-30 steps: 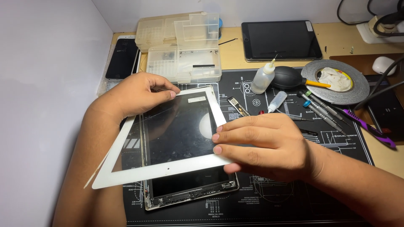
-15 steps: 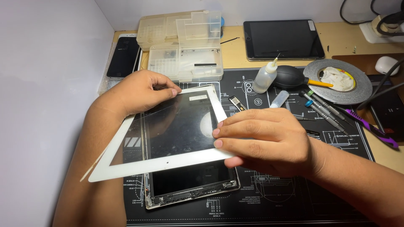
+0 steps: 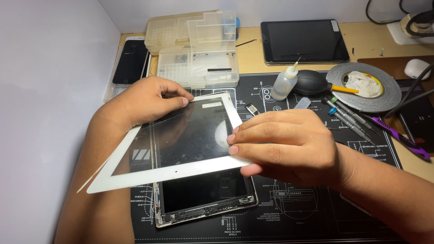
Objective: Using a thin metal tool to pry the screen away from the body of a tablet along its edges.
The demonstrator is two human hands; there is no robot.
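Lifted slightly further off the tablet body (image 3: 205, 203), the white glass panel (image 3: 181, 144) sits pinched between left hand (image 3: 144, 99) and right hand (image 3: 285, 144), liable to crack if flexed.

I see a white-framed glass panel (image 3: 181, 140) lifted and tilted above the open tablet body (image 3: 205, 201), which lies flat on the black mat.

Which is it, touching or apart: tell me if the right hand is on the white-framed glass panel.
Touching. The head view shows the right hand pinching the near-right edge of the white-framed glass panel, fingers on top and thumb beneath.
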